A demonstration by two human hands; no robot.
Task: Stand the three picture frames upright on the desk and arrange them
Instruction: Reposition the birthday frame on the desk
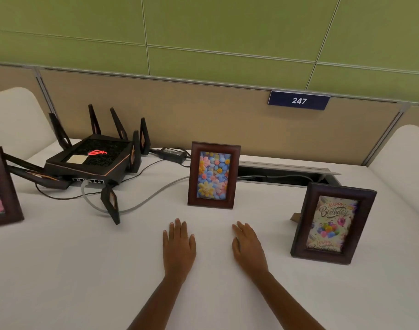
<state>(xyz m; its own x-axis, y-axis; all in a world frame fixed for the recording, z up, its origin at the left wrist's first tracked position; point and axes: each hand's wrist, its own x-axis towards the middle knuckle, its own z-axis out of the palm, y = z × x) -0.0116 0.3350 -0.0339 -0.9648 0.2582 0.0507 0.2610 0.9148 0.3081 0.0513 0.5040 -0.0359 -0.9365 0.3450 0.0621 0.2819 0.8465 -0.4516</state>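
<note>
Three dark wooden picture frames stand upright on the white desk [84, 270]. The flower frame [213, 175] is in the middle, towards the back. The Happy Birthday frame [332, 223] stands at the right, its cardboard prop showing behind it. A third frame [2, 189] at the far left is cut off by the image edge. My left hand [178, 246] and my right hand [249, 248] lie flat, palms down, on the desk in front of the flower frame, holding nothing, fingers slightly apart.
A black router [91, 160] with several antennas sits back left, with grey and black cables running across the desk to a power brick [171, 153] and an open cable slot [287, 175]. A tan partition with a "247" sign [298, 100] stands behind.
</note>
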